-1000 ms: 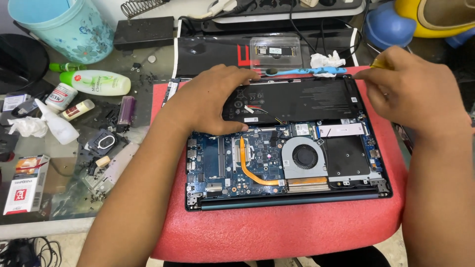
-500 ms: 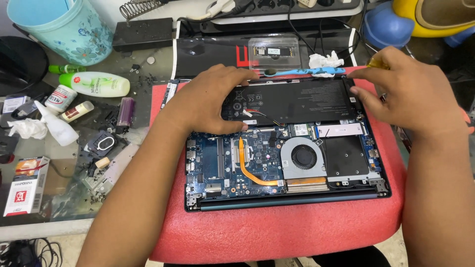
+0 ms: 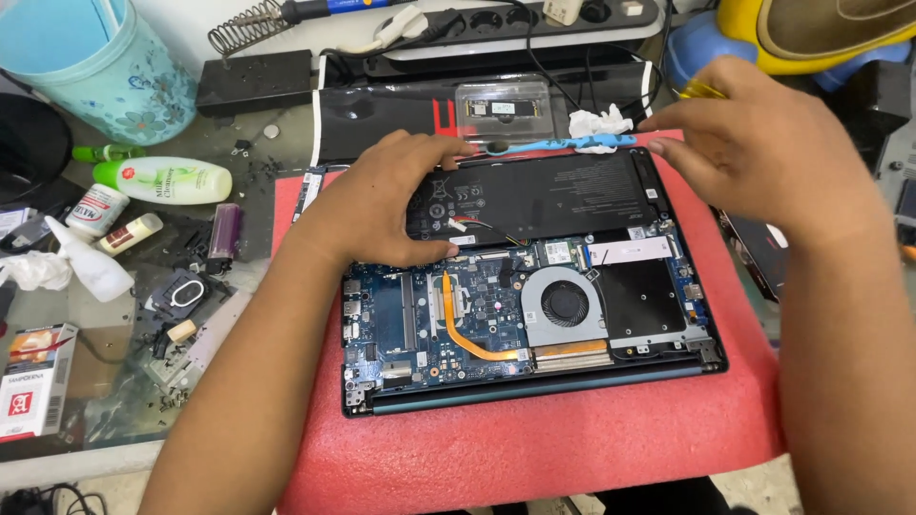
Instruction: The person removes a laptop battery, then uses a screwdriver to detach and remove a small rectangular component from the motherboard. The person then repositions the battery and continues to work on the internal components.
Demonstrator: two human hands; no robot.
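Observation:
An open laptop (image 3: 534, 381) lies base-up on a red foam mat (image 3: 572, 448), showing its blue board, round fan (image 3: 563, 305) and copper heat pipe (image 3: 468, 339). My left hand (image 3: 382, 200) grips the left end of the black battery (image 3: 563, 195), fingers over its far edge and thumb at its near edge. My right hand (image 3: 763, 153) hovers over the laptop's far right corner, fingers pinched on a small yellow-handled tool (image 3: 701, 90) whose tip is hidden. A blue pry tool (image 3: 544, 146) lies along the battery's far edge.
Behind the laptop are a clear case holding a small card (image 3: 503, 110), a crumpled tissue (image 3: 596, 124) and a power strip (image 3: 534, 19). The glass table on the left carries a turquoise cup (image 3: 95, 67), a green bottle (image 3: 167, 179), small bottles, loose parts and a box (image 3: 33, 391).
My right hand has shifted a little left and away from me, over the laptop's far right corner. My left hand stays on the battery's left end.

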